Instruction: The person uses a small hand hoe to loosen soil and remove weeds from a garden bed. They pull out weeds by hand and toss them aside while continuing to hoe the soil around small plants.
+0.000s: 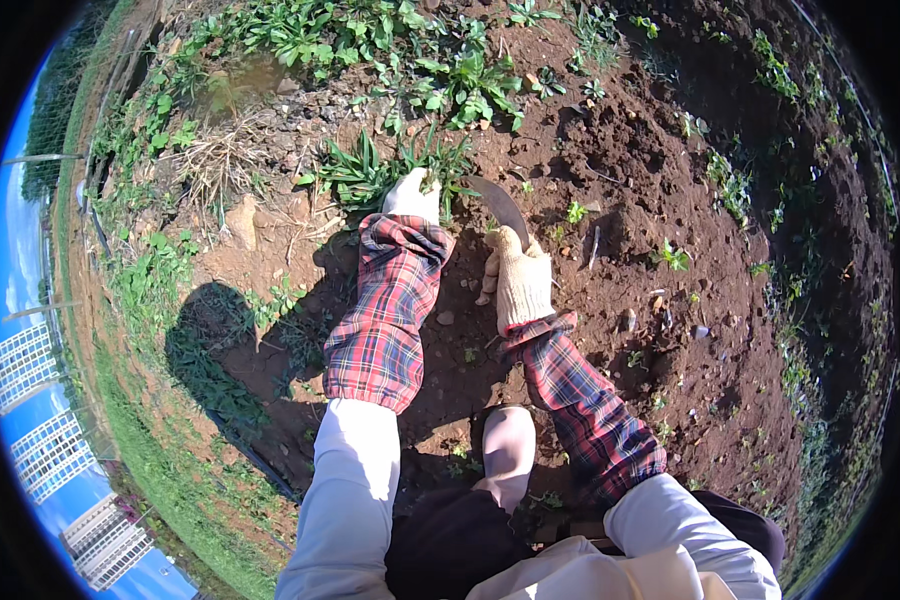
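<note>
A pale knit glove covers my left hand [414, 195], which is closed around the leaves of a green weed clump [439, 159] in the upper middle. My right hand [517, 270], in a cream knit glove, grips a sickle with a curved dark metal blade [501, 204]; its handle is hidden in the fist. The blade's tip points up and left, close to the right side of the clump. A broader-leaved green plant [356, 171] stands just left of my left hand. Red plaid sleeve covers reach over both forearms.
More leafy weeds [474, 84] grow beyond my hands. Dry grass [221, 161] and a pale stone [241, 223] lie to the left, with loose brown soil [690, 217] to the right. A dark hose [251, 454] runs at lower left.
</note>
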`<state>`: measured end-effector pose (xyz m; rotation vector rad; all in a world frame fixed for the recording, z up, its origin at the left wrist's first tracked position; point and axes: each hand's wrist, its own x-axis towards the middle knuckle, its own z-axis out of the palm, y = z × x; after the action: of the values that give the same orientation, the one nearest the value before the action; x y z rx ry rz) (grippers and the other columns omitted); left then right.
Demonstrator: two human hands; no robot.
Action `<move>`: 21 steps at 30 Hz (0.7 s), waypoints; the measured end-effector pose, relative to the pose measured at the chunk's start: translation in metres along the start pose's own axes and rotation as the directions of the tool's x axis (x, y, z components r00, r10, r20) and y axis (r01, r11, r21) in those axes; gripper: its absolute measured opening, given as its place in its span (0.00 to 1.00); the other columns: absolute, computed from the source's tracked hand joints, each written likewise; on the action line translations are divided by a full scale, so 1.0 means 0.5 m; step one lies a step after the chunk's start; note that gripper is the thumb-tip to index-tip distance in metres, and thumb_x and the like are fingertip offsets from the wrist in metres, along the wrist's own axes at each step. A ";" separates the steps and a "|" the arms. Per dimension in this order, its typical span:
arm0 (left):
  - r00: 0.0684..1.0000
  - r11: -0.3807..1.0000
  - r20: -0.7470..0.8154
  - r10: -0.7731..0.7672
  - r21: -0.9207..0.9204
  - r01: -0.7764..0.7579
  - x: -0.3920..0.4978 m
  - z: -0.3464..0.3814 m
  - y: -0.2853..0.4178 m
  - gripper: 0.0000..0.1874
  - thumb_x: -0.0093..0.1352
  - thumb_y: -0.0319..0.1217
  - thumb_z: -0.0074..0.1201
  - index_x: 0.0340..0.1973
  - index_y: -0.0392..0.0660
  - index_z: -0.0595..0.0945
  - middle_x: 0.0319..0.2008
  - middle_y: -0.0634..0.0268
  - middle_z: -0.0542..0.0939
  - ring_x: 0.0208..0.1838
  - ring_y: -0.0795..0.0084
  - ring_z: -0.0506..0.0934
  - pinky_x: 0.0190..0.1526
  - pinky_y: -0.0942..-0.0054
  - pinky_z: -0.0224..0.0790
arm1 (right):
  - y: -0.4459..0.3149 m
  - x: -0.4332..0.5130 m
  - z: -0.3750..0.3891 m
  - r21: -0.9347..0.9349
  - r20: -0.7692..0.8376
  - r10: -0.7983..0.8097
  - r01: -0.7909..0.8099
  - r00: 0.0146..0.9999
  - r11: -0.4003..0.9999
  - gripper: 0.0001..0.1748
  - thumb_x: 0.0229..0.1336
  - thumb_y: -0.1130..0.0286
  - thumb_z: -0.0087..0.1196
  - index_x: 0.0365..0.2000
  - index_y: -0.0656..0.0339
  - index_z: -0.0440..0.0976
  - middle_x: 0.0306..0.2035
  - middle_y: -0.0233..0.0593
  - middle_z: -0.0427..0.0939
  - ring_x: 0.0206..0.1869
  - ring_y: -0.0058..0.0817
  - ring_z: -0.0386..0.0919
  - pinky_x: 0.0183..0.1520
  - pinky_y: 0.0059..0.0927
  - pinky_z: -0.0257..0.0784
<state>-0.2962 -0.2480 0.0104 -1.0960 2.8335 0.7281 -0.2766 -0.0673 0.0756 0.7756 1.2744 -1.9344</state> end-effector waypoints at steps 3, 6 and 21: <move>0.998 0.982 0.055 -0.034 -0.185 0.043 -0.013 -0.033 -0.007 0.14 0.61 0.40 0.62 0.39 0.50 0.82 0.32 0.60 0.83 0.37 0.59 0.82 0.39 0.69 0.73 | -0.042 0.004 -0.032 0.117 0.010 -0.118 0.116 0.993 0.986 0.14 0.64 0.63 0.47 0.37 0.64 0.73 0.15 0.28 0.66 0.11 0.19 0.64 0.11 0.24 0.63; 0.944 0.751 0.189 -0.272 -0.571 0.331 -0.057 -0.086 -0.023 0.09 0.64 0.32 0.61 0.39 0.43 0.83 0.30 0.61 0.86 0.17 0.73 0.76 0.17 0.74 0.62 | -0.074 -0.022 -0.093 0.016 -0.016 -0.131 0.131 0.991 0.991 0.15 0.64 0.62 0.49 0.37 0.65 0.74 0.16 0.28 0.66 0.12 0.19 0.64 0.13 0.24 0.64; 0.849 0.696 0.504 -0.161 -0.551 0.460 -0.201 -0.085 -0.045 0.17 0.60 0.27 0.67 0.43 0.37 0.81 0.25 0.64 0.82 0.23 0.78 0.77 0.27 0.79 0.68 | 0.022 -0.053 -0.169 -0.112 -0.034 -0.028 0.024 0.999 0.993 0.14 0.66 0.61 0.48 0.37 0.63 0.74 0.15 0.28 0.68 0.11 0.19 0.64 0.12 0.24 0.62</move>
<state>-0.1995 -0.2171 0.0570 -1.2416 1.9540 1.7502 -0.2430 0.0142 0.0615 0.7426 1.4076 -1.8599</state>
